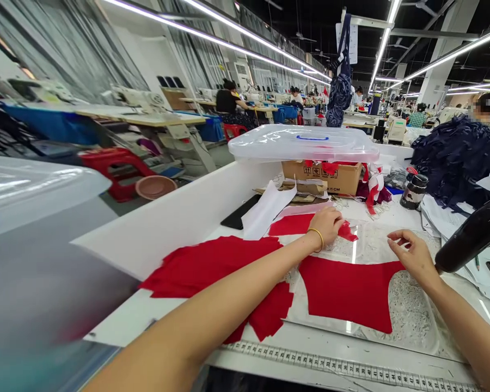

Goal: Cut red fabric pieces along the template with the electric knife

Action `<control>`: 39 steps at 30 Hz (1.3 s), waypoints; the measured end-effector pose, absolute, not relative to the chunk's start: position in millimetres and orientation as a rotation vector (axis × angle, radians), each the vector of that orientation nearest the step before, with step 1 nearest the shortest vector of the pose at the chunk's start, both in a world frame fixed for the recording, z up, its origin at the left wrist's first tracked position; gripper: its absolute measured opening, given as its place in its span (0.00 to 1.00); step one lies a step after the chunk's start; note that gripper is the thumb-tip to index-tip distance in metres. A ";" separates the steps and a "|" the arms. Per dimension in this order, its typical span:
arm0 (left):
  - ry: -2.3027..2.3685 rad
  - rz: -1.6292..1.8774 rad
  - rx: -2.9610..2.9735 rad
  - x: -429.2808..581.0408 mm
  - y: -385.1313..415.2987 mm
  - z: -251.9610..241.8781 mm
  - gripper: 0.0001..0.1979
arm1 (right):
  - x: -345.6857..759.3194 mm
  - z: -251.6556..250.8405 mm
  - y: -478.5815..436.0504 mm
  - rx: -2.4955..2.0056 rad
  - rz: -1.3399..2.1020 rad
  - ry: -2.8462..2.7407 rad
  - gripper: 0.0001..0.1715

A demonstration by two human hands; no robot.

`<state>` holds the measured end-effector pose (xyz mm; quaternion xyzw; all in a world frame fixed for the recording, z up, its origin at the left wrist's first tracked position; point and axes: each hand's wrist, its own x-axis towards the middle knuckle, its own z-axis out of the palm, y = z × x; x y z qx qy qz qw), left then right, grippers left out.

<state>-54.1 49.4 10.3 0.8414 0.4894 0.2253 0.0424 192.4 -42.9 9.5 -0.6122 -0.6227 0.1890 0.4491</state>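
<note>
My left hand [326,226] reaches across the table with its fingers curled on a red fabric piece [289,224]; a small crumpled end of red cloth [347,231] shows beyond its fingertips. My right hand [412,253] hovers beside the upper right corner of a flat red fabric panel [351,291], thumb and fingers slightly apart with nothing seen between them. That panel has curved sides and lies on a clear sheet [412,305]. Left of it, partly behind my left forearm, spreads a loose pile of red cut pieces [220,261].
A measuring tape [310,359] runs along the table's front edge. Behind stand a cardboard box [343,178] under a clear plastic lid [302,142], and a dark jar [414,191]. A black cylindrical object [473,234] juts in at right, near dark strips [461,158]. White partition [179,228] at left.
</note>
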 end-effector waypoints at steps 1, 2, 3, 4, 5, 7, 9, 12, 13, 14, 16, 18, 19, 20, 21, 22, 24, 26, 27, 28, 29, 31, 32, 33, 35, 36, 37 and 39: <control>1.472 0.717 2.573 -56.0 46.9 12.6 0.10 | 182.2 11.6 -39.5 -1.489 0.470 -1.559 0.17; 1.444 0.741 2.575 -57.4 43.8 14.8 0.10 | 171.0 13.3 -36.2 -1.462 0.472 -1.580 0.17; 1.414 0.762 2.579 -58.3 39.9 16.8 0.10 | 159.2 14.4 -33.2 -1.434 0.473 -1.604 0.17; 1.384 0.779 2.584 -58.7 35.4 18.7 0.10 | 147.1 14.8 -30.6 -1.405 0.469 -1.629 0.18; 1.354 0.793 2.589 -58.9 30.0 20.4 0.09 | 135.4 14.4 -28.7 -1.372 0.459 -1.658 0.20; 1.296 0.814 2.604 -59.2 16.4 23.7 0.09 | 114.7 11.6 -27.0 -1.298 0.431 -1.713 0.23; 1.249 0.832 2.625 -61.1 -0.3 26.8 0.08 | 100.2 8.2 -29.0 -1.235 0.420 -1.749 0.17; 1.231 0.868 2.655 -70.0 -25.2 28.7 0.08 | 91.5 7.8 -39.1 -1.187 0.455 -1.775 0.10; 1.239 0.877 2.673 -74.9 -31.6 28.0 0.09 | 91.2 9.6 -44.4 -1.178 0.472 -1.780 0.12; 1.253 0.875 2.697 -80.8 -36.4 26.4 0.11 | 92.0 12.3 -50.4 -1.171 0.492 -1.781 0.14; 1.286 0.838 2.745 -94.8 -40.2 21.0 0.15 | 95.2 19.8 -64.6 -1.165 0.545 -1.771 0.17; 1.317 0.790 2.759 -110.4 -37.7 14.6 0.11 | 100.3 28.0 -80.2 -1.153 0.598 -1.755 0.19; 1.331 0.779 2.743 -118.2 -35.3 11.9 0.07 | 103.5 31.7 -88.0 -1.143 0.607 -1.751 0.20; 1.342 0.778 2.721 -125.4 -33.1 10.0 0.05 | 107.3 34.7 -95.7 -1.130 0.600 -1.752 0.19; 1.347 0.786 2.697 -132.0 -31.7 9.4 0.06 | 111.6 37.0 -103.0 -1.117 0.577 -1.755 0.19; 1.349 0.793 2.676 -137.7 -31.8 10.2 0.07 | 116.5 38.6 -110.1 -1.105 0.540 -1.760 0.18; 1.322 0.800 2.646 -145.9 -38.2 17.1 0.08 | 127.9 40.1 -123.7 -1.093 0.459 -1.770 0.17; 1.238 0.786 2.562 -149.7 -53.4 31.4 0.08 | 140.6 40.4 -138.4 -1.094 0.394 -1.760 0.15; 1.169 0.767 2.465 -150.1 -63.8 40.9 0.08 | 147.0 40.7 -146.9 -1.095 0.368 -1.748 0.14; 1.103 0.734 2.333 -149.7 -75.2 51.7 0.09 | 153.3 41.2 -156.3 -1.098 0.343 -1.726 0.12; 1.045 0.675 2.196 -148.7 -87.1 63.3 0.10 | 159.3 42.0 -166.7 -1.101 0.317 -1.695 0.12; 0.963 0.594 1.966 -145.8 -109.0 86.9 0.13 | 169.9 44.1 -189.3 -1.114 0.259 -1.607 0.11; 0.940 0.579 1.887 -144.1 -117.8 97.6 0.14 | 174.3 45.2 -200.2 -1.122 0.232 -1.554 0.10; 0.917 0.568 1.831 -142.4 -124.3 106.6 0.14 | 178.2 46.2 -209.7 -1.131 0.208 -1.514 0.09; 0.874 0.539 1.789 -138.4 -129.4 116.9 0.14 | 184.7 46.8 -221.1 -1.179 0.146 -1.486 0.09; 0.860 0.517 1.798 -136.0 -127.7 117.2 0.14 | 187.4 46.2 -221.9 -1.218 0.108 -1.510 0.09; 0.857 0.493 1.822 -133.1 -123.6 113.8 0.13 | 189.9 44.7 -219.0 -1.259 0.068 -1.554 0.08; 0.892 0.439 1.900 -126.2 -109.1 97.3 0.13 | 194.5 38.6 -204.4 -1.338 0.003 -1.668 0.09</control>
